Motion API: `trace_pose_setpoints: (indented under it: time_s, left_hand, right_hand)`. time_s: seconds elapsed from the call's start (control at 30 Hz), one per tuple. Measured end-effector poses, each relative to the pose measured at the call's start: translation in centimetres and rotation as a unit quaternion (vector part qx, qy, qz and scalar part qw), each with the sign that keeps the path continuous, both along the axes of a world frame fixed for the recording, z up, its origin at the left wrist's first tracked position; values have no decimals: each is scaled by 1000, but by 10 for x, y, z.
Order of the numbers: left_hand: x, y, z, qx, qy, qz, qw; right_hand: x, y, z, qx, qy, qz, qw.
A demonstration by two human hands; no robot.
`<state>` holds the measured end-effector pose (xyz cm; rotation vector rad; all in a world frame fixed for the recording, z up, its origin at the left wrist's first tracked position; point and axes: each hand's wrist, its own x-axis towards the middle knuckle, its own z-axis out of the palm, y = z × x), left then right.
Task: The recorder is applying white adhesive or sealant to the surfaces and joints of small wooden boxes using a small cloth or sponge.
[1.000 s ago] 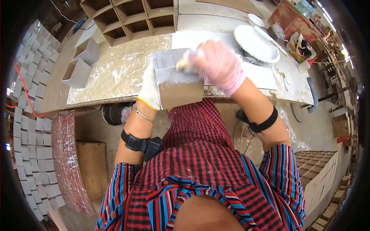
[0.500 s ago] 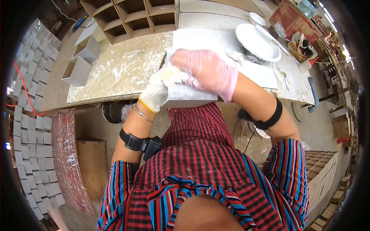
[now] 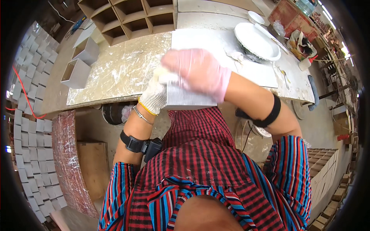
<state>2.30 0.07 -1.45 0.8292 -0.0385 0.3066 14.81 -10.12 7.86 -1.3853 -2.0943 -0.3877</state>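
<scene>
Over the table's front edge a pale grey box [image 3: 189,96] is held close to my body, its streaky grey face turned up. My left hand [image 3: 157,86], in a white knitted glove, grips the box at its left side. Curled over the box's top is my right hand [image 3: 194,71] in a thin pink glove, its fingers bent toward the left glove. Whatever those fingers hold is hidden beneath them. A patch of whitish material [image 3: 166,77] shows between the two hands; whether it is cloth or part of the left glove, I cannot make out.
Two small grey open boxes [image 3: 77,73] stand at the table's left. Behind them is a brown compartment rack [image 3: 135,19]. A white basin [image 3: 256,40], a small bowl [image 3: 255,17] and a glue bottle [image 3: 306,63] are at the right. Stacked grey boxes [image 3: 34,154] line the far left.
My right hand has shifted a little to the left across the box. More of the box's grey upper face shows near its front edge. My left hand keeps its grip.
</scene>
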Motion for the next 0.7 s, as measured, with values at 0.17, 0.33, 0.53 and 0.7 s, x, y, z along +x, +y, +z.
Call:
trace_pose_setpoints:
  time_s: [0.17,0.33,0.53,0.7]
  left_hand:
    - [1,-29,44,-21,134,96,986]
    - [4,6,12,-56,147,115,981]
    - [0,0,11,-61,94,64,992]
    - [2,-12,28,-49,127,113,984]
  right_hand:
    - [53,15,10,-66,84,-188,976]
    - [18,-27,3,-41,104,-84,990]
    - [19,-33,-10,29,8,-39,999]
    - [78,-5,-6,-83,131,-234,960]
